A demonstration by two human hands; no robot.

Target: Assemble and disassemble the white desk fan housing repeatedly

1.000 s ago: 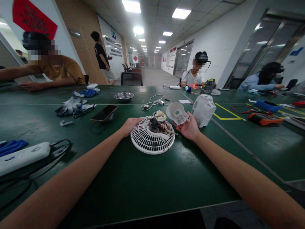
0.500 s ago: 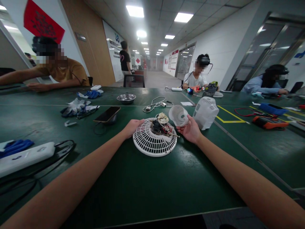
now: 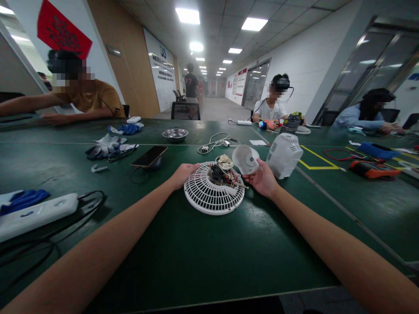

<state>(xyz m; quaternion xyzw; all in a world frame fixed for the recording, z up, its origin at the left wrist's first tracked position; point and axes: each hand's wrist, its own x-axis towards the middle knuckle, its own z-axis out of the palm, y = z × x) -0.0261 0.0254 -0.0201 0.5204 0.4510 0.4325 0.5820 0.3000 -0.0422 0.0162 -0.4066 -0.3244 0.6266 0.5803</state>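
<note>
A round white fan grille (image 3: 214, 198) lies on the green table with a motor and wires (image 3: 224, 175) on top. My left hand (image 3: 183, 175) grips the grille's left rim, its fingertips partly hidden. Right of the grille, my right hand (image 3: 262, 179) holds a white perforated cover (image 3: 245, 159), tilted up with its hollow side showing. Just behind that hand stands a white plastic housing (image 3: 284, 156). A white cable (image 3: 214, 141) lies beyond the grille.
A phone (image 3: 149, 157), gloves (image 3: 106, 146) and a metal bowl (image 3: 175, 134) are on the left and far side. A power strip (image 3: 39, 216) lies near left. At right are an orange-black meter (image 3: 374, 169) and a blue tray (image 3: 376, 150). Several people are beyond.
The view has shifted slightly, so the table things appear a little further right. The standing person in the background has moved right. Both my hands keep their holds.
</note>
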